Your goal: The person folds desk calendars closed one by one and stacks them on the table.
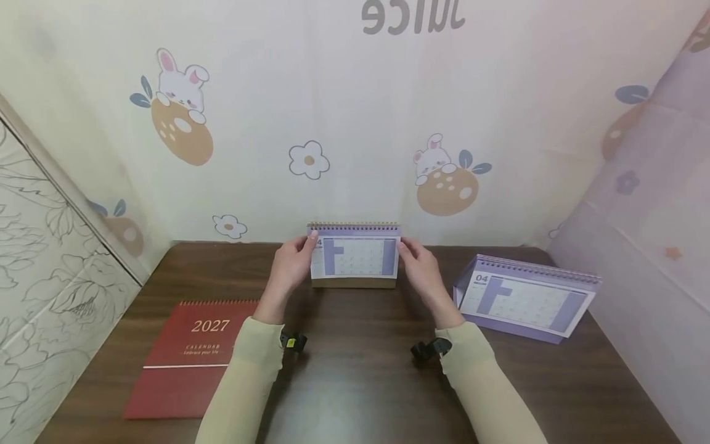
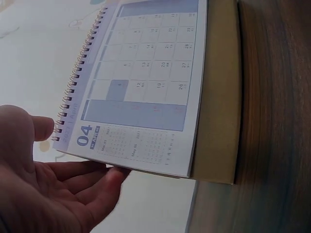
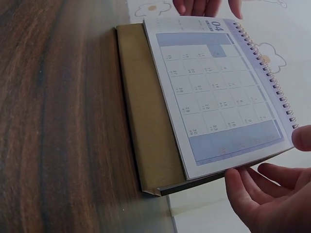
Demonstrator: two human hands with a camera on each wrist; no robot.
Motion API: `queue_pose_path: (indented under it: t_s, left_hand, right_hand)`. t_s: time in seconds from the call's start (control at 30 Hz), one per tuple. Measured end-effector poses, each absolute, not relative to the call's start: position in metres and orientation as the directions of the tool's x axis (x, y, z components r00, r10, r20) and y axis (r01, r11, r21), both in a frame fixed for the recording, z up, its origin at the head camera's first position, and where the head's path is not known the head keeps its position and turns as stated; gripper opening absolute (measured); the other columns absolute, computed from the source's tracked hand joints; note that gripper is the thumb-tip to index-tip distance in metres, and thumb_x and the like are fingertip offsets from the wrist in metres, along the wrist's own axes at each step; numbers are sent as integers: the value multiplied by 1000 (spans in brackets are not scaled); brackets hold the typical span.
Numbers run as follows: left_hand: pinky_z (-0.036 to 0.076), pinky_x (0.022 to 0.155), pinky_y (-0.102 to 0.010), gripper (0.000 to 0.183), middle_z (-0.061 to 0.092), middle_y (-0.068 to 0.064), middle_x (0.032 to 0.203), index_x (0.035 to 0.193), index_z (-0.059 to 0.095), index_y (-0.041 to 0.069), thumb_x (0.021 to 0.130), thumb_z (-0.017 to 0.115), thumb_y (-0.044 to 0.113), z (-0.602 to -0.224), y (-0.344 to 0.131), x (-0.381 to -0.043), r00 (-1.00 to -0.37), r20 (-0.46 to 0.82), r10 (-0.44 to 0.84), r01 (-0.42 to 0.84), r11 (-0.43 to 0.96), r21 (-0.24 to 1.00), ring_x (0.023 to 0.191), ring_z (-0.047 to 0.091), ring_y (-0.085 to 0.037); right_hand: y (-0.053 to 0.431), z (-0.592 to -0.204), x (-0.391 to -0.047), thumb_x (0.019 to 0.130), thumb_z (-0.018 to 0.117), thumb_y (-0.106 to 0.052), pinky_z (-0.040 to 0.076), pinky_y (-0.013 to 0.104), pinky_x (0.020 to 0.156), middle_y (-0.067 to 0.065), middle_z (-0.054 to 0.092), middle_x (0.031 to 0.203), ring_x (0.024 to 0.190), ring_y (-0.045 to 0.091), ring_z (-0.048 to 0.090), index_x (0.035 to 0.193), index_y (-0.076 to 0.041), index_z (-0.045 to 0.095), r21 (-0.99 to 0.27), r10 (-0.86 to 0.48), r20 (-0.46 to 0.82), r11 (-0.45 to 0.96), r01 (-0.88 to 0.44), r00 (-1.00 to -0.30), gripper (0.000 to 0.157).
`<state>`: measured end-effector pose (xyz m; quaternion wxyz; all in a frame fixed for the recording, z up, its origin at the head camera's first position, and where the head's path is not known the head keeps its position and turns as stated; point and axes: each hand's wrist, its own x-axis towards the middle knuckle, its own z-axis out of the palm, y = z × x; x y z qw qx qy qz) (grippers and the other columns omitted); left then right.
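A spiral-bound desk calendar, its April page facing me, stands upright near the back of the table on a tan cardboard base. My left hand holds its left side, the thumb by the top corner at the coil and the fingers behind the edge. At the opposite side, my right hand holds the right edge; in the right wrist view its thumb sits near the coil end and the fingertips are at the side edge. The fingers behind the calendar are partly hidden.
A second purple desk calendar, also on April, stands angled at the right of the brown wooden table. A red 2027 calendar lies flat at the left, partly under my left forearm. A printed cloth hangs behind the table.
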<state>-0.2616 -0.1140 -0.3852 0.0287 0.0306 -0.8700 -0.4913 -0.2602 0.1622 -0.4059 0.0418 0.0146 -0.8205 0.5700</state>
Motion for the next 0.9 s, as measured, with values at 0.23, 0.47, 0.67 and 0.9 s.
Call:
queue_pose_path:
  t_s: [0.23, 0.47, 0.67, 0.9]
  left_hand:
    - [41, 105, -50, 76, 58, -17, 136, 143, 53, 5, 99, 39, 65, -382, -115, -266, -996, 41, -77, -5, 521, 854, 126, 53, -32]
    - [36, 108, -52, 76, 56, -17, 139, 144, 52, 6, 99, 36, 66, -382, -116, -266, -998, 24, -52, -4, 488, 873, 135, 45, -34]
    - [32, 111, -54, 74, 55, -17, 141, 145, 51, 6, 100, 37, 64, -380, -116, -264, -999, 7, -34, -7, 403, 915, 137, 41, -34]
    - [30, 112, -53, 74, 56, -14, 139, 145, 50, 7, 99, 40, 64, -382, -115, -265, -1000, -26, -9, -28, 314, 949, 138, 41, -30]
  right_hand:
    - [167, -402, -259, 107, 44, -37, 49, 50, 93, 22, 58, 134, 103, 39, 64, 143, -4, 51, -934, 36, 84, 351, -66, -996, 50]
    - [170, -402, -259, 107, 39, -44, 48, 43, 90, 21, 59, 127, 101, 34, 62, 141, -6, 53, -927, 52, 70, 373, -45, -996, 53]
    - [171, -404, -260, 107, 37, -46, 34, 49, 110, 19, 48, 146, 134, 36, 44, 146, -4, 48, -942, 48, 61, 333, -41, -997, 58]
    - [168, -405, -258, 107, 36, -45, 27, 47, 115, 18, 35, 156, 143, 33, 33, 152, -2, 37, -954, 16, 45, 298, -38, -999, 62]
